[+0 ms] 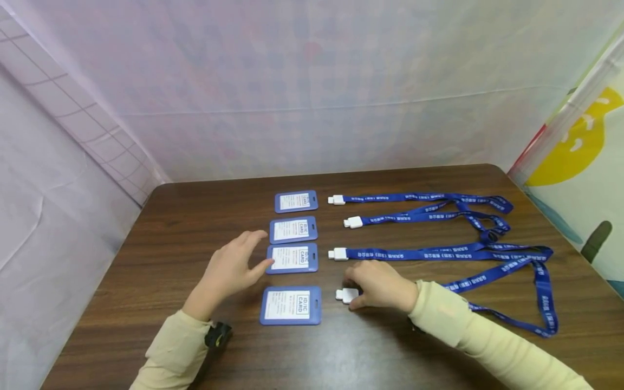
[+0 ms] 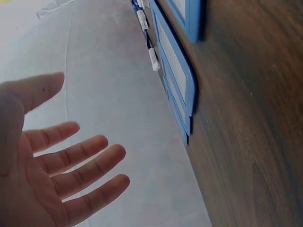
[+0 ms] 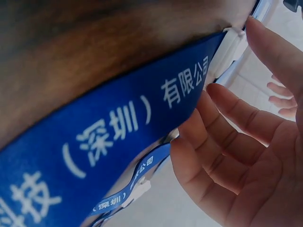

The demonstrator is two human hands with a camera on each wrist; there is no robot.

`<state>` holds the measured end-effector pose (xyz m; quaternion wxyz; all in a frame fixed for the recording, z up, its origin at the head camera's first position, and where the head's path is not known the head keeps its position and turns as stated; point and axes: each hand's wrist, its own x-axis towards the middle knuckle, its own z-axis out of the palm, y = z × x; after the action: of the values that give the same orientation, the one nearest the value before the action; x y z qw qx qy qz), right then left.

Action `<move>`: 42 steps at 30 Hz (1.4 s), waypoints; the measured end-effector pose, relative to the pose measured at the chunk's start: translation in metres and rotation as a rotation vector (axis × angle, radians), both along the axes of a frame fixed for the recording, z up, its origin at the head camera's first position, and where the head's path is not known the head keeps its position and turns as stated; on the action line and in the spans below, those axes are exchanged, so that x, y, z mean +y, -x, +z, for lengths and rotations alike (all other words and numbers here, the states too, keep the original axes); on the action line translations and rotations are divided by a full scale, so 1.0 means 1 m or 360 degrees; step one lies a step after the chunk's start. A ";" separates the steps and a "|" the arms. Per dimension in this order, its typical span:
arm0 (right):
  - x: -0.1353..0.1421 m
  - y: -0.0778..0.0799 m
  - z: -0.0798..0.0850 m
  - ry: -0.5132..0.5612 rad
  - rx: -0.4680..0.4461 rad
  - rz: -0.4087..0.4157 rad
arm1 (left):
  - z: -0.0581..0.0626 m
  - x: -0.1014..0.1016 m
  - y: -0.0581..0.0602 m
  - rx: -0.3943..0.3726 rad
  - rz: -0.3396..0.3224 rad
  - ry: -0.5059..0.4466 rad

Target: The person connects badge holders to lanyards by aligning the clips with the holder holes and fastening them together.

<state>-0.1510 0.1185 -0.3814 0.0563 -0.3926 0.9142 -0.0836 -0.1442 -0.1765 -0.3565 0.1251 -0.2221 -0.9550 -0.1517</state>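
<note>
Thumb and index finger of my right hand pinch the white clip of the nearest blue lanyard. In the right wrist view, that clip lies between thumb and fingers, with the printed strap running away from it. My left hand hovers left of the badge holders, fingers spread and nothing held; its thumb tip overlaps the edge of one blue badge holder in the head view. In front of that lies the nearest badge holder, flat and facing the nearest clip.
Two more badge holders continue the column toward the back. Other blue lanyards lie to the right, their white clips pointing left. The brown wooden table meets a hanging pale cloth behind.
</note>
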 end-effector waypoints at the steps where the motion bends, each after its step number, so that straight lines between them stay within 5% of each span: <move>1: -0.001 0.000 0.000 -0.0002 0.0003 0.0006 | 0.000 0.001 -0.001 -0.0015 -0.0019 0.0013; 21: -0.005 -0.001 -0.005 0.0048 0.0042 0.0046 | 0.000 0.022 -0.012 -0.0114 -0.0363 0.0211; 42: -0.005 -0.003 -0.005 0.0031 0.0082 0.0047 | -0.014 0.034 -0.020 -0.0325 -0.0550 0.0415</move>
<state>-0.1477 0.1135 -0.3864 0.0301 -0.4087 0.9085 -0.0816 -0.1246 -0.1427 -0.3703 -0.0297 -0.3799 -0.9220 -0.0680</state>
